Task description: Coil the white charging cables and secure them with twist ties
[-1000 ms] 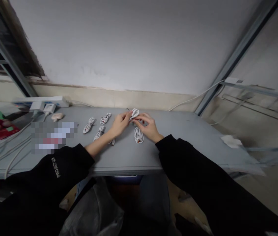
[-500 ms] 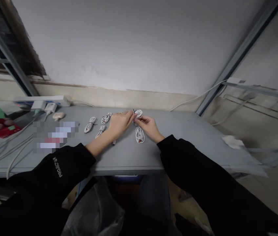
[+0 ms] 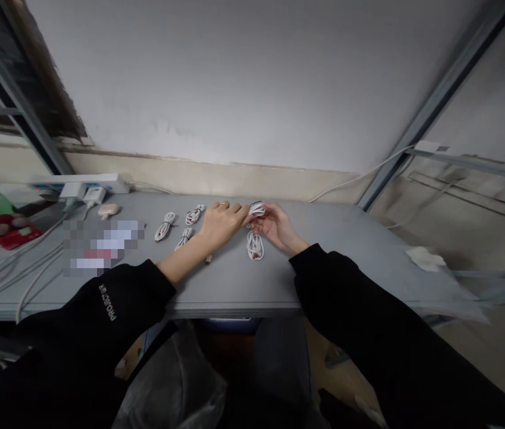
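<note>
A coiled white cable (image 3: 256, 208) with a dark tie at its top sits between my hands, just above the table. My right hand (image 3: 273, 226) turns palm-inward and holds it from the right. The fingertips of my left hand (image 3: 222, 222) press against its left side. Below it lies another tied coil (image 3: 255, 245). Further left lie several similar coils, including one (image 3: 165, 226), one (image 3: 194, 215) and one (image 3: 183, 239), with a cable plug (image 3: 208, 258) partly hidden by my left wrist.
The grey table (image 3: 324, 250) ends at a wall. A power strip (image 3: 78, 183) with plugged-in chargers stands at the back left. White cables (image 3: 11, 280) trail at the left edge, beside a printed package (image 3: 2, 217). A pixelated patch (image 3: 103, 247) hides part of the table. A white cloth (image 3: 426, 259) lies at the right.
The held coil has moved slightly right and lower, and my hands have closed in around it. My right hand has turned its palm inward. The other coils stay in place.
</note>
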The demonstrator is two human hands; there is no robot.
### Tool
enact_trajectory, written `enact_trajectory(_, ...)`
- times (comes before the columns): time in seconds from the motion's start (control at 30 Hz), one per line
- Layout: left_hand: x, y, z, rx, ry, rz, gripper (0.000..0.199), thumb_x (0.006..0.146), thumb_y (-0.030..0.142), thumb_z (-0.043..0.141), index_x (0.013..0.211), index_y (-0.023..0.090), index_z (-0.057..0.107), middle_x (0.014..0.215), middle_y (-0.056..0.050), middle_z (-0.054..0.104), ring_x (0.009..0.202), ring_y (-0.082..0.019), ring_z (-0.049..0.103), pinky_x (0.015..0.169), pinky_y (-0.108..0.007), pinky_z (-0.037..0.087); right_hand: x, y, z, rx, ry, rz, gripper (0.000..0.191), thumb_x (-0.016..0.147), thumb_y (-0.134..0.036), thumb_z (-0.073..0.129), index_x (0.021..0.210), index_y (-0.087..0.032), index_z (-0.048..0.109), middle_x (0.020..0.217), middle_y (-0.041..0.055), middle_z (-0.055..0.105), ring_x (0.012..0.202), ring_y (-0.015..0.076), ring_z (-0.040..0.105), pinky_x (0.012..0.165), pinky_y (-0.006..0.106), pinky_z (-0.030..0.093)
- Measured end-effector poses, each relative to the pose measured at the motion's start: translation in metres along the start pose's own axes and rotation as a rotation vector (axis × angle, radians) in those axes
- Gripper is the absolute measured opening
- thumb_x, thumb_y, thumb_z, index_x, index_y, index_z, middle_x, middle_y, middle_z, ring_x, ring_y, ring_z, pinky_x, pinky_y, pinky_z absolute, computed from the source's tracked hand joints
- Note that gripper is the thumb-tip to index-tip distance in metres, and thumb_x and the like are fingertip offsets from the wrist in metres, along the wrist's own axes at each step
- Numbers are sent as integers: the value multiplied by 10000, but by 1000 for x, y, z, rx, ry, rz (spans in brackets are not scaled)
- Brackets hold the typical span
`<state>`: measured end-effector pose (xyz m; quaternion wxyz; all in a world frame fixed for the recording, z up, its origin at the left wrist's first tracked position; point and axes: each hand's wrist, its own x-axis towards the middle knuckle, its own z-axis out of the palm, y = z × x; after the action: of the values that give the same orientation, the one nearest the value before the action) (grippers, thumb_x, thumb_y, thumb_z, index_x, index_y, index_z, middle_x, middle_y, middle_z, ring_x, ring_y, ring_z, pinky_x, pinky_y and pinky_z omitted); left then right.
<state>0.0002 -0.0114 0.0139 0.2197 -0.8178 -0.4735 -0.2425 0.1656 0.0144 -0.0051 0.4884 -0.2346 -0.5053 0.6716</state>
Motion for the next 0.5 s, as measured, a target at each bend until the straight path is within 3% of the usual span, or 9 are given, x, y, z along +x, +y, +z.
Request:
enact_trajectory(0.2,-2,-1,-2,-126,-29,-54,350,968,432,443,1033,203,699,962,-94,722,874,-216,638,751,-317,415,0,3,3,-34,31,-43,245,727,-377,750,770,-153,659,732,17,643,647,114,578,576,246,447)
enact_trajectory(0.5,-1,-5,5,-343,-30,-160,337,920,445,537,1121,231,702,989,-91,752,936,-245,675,874,-387,448,2,7,-1,-93,55,-42,200,777,-345,712,789,-150,670,728,26,659,655,116,586,625,259,470)
